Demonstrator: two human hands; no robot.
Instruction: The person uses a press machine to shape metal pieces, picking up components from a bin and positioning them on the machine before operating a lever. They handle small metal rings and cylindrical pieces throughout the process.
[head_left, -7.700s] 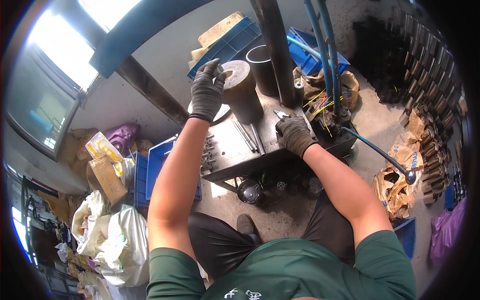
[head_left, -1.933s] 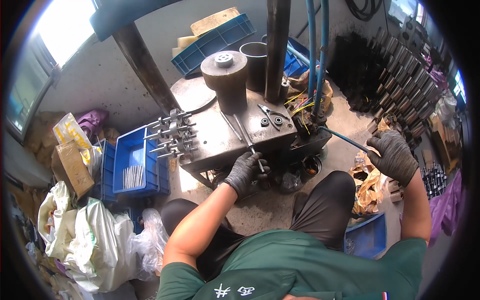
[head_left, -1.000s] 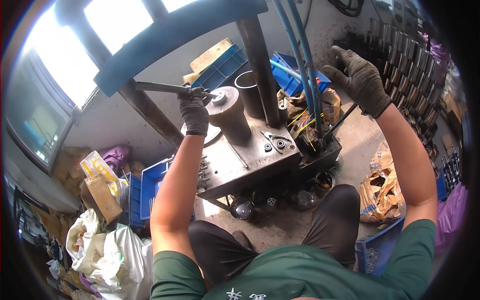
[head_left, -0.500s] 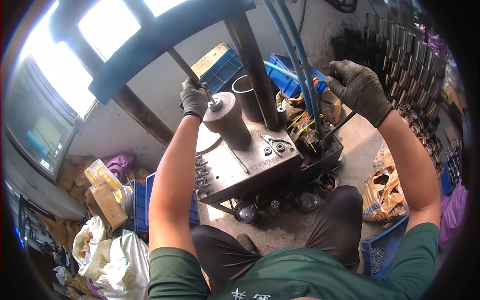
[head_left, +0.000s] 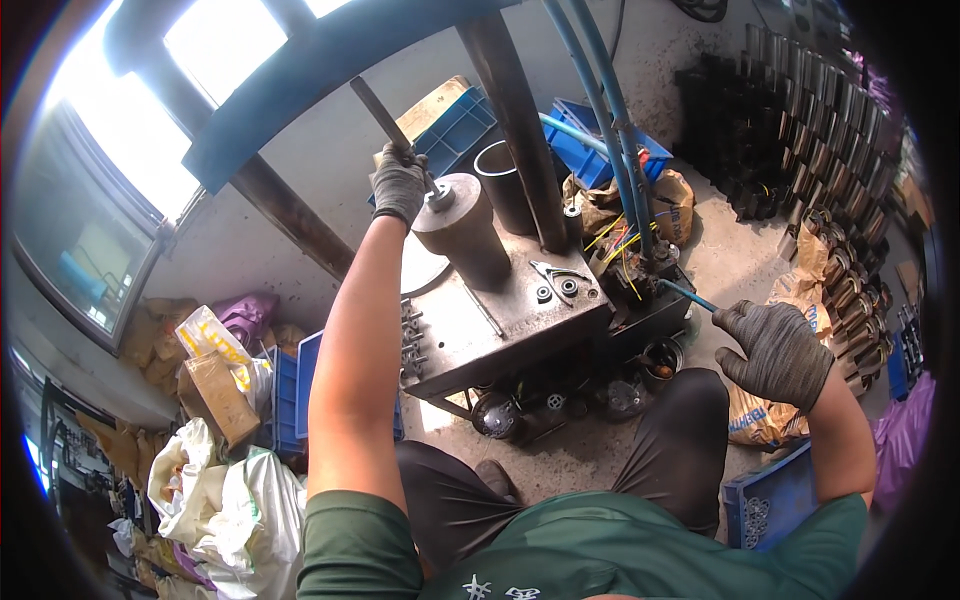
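Note:
My gloved left hand is closed round a metal rod, which slants up and to the left from it, its top end free below the blue press beam. The rod's lower part is by a small ring on top of a thick metal cylinder. That cylinder stands on the steel press table. My gloved right hand is at the outer end of a thin blue lever, its fingers curled over the tip and its thumb apart. The glove partly hides the grip.
Two bearings and a bright metal bracket lie on the table. Behind the cylinder stands an open tube. Blue hoses run down at the right. A paper sack, blue crate and white sacks surround my legs.
My right hand has come down and the lever has swung down with it. The rod in my left hand has tilted, and its upper end now shows below the beam.

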